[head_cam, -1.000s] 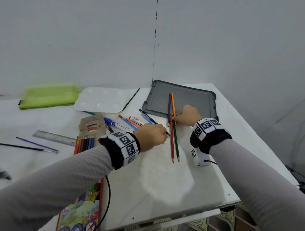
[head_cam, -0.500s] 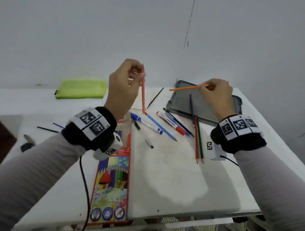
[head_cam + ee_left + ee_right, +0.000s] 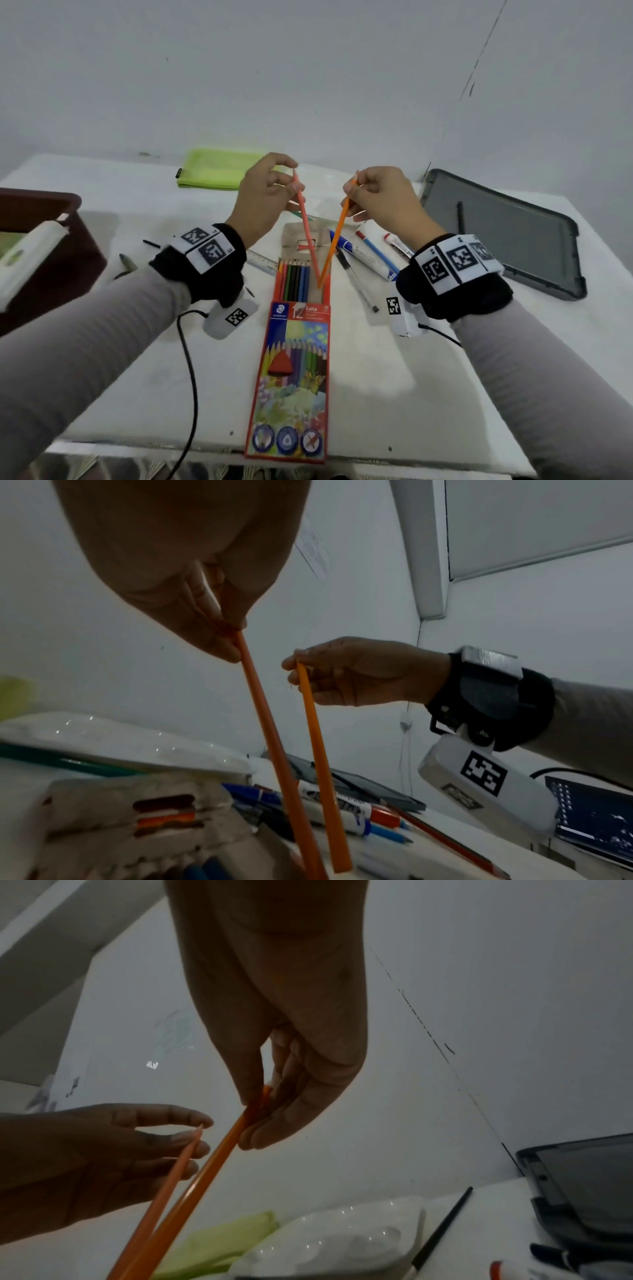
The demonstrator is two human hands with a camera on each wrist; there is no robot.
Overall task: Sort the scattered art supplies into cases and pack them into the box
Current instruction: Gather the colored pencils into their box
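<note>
My left hand [image 3: 294,176] pinches the top of a salmon-red pencil [image 3: 305,226]. Opposite it, my right hand [image 3: 352,186] pinches the top of an orange pencil [image 3: 337,236]. Both pencils slant down and meet at the open mouth of the coloured-pencil case [image 3: 294,359], which lies flat mid-table with several pencils [image 3: 294,281] in it. The left wrist view shows the left-hand pinch [image 3: 226,634] on the salmon-red pencil [image 3: 270,737] and the orange pencil [image 3: 322,764] beside it. The right wrist view shows the right-hand pinch [image 3: 260,1110] on the orange pencil [image 3: 205,1172].
Markers and pens [image 3: 370,253] lie scattered right of the case, a ruler [image 3: 262,262] to its left. A dark grey tray [image 3: 513,240] with one pencil sits at the right. A green pouch [image 3: 219,168] lies at the back, a brown box [image 3: 51,240] at the left edge.
Both hands lifted a pencil each from the table, came together over the case and tilted the pencils down to its mouth. The head view swung left, showing the brown box.
</note>
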